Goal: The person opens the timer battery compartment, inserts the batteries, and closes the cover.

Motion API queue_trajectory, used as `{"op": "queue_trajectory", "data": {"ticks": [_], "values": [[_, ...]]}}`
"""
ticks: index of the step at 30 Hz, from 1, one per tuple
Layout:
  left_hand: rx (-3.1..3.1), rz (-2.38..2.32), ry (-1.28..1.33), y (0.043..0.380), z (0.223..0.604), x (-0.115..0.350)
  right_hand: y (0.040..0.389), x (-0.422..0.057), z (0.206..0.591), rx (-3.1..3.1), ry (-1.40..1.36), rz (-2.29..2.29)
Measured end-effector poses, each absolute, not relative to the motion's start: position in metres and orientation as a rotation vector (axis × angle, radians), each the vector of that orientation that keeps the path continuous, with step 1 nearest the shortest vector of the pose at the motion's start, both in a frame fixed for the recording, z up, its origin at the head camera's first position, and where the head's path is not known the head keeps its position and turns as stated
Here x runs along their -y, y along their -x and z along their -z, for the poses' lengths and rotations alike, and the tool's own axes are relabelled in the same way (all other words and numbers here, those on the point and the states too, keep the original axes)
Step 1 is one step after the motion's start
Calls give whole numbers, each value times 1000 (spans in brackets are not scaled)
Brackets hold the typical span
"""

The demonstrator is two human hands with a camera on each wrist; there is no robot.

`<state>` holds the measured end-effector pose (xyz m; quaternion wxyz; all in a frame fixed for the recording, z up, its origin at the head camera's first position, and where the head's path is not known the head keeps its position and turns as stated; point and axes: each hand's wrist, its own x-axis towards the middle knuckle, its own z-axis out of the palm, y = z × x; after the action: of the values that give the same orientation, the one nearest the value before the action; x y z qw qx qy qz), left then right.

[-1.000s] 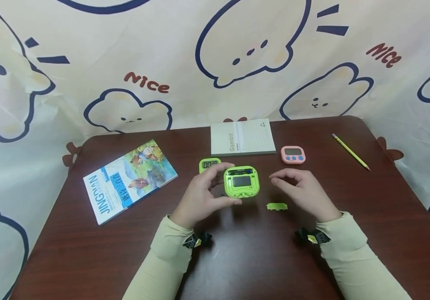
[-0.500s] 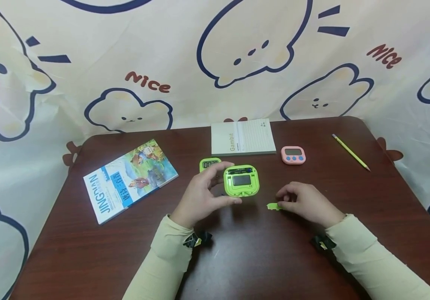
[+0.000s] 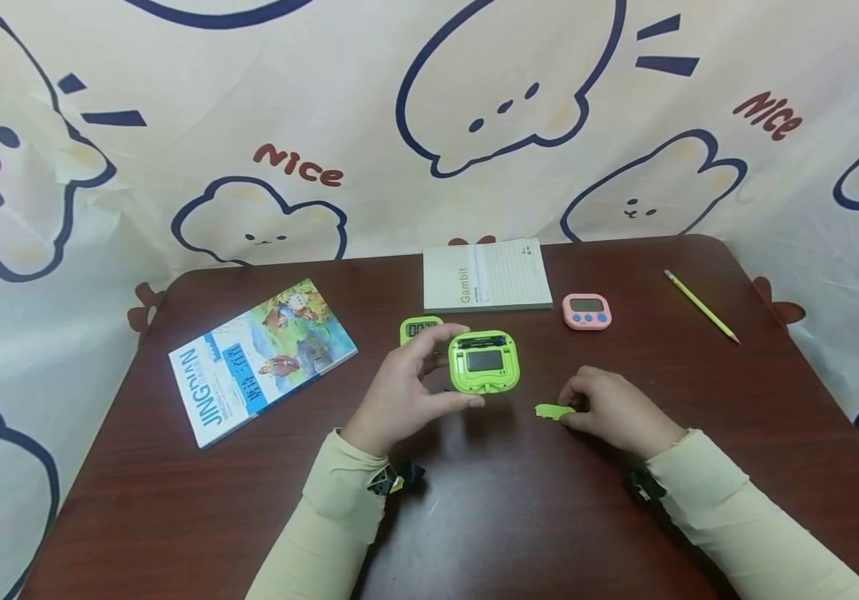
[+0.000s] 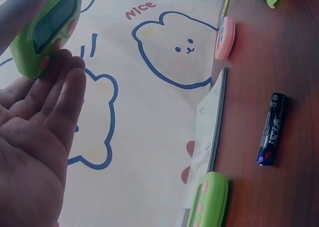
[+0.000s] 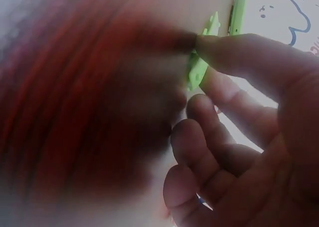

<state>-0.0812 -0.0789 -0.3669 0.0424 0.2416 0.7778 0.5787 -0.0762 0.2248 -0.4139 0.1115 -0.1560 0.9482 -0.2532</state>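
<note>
My left hand point(image 3: 408, 385) holds a green digital timer point(image 3: 484, 379) by its edges, thumb below and fingers above. The timer's back faces the head camera, and its uncovered battery slot holds a dark battery point(image 3: 482, 342). To the right, my right hand point(image 3: 619, 410) pinches one end of a small green battery cover point(image 3: 551, 411) low over the table; the right wrist view shows this cover point(image 5: 199, 71) between thumb and index finger. A loose AAA-size battery point(image 4: 272, 129) lies on the table in the left wrist view, mostly hidden behind the left hand in the head view.
Behind the left hand sits a second green timer point(image 3: 416, 327), partly covered. A notebook point(image 3: 486, 277) and a pink timer point(image 3: 586, 312) lie toward the back. There is a picture-covered book point(image 3: 264, 364) on the left and a yellow-green pencil point(image 3: 701, 307) on the right.
From beside the held timer, my right hand has come down to the battery cover and pinched it; the cover is now slightly turned. The left hand keeps the timer in place.
</note>
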Motion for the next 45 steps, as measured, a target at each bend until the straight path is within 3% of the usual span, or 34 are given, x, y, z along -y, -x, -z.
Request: {"op": "queue_trajectory", "data": {"ticks": [14,29,45], "values": [[-2390,-1766,-733,81,369,79,82,-200,404,-2859,400,1062],[-2362,-1776,-759,81,371,80,96,-165,355,-2842,368,1609],[-2323,-1772,-780,81,370,77,93,-153,344,-2620,355,1921]]}}
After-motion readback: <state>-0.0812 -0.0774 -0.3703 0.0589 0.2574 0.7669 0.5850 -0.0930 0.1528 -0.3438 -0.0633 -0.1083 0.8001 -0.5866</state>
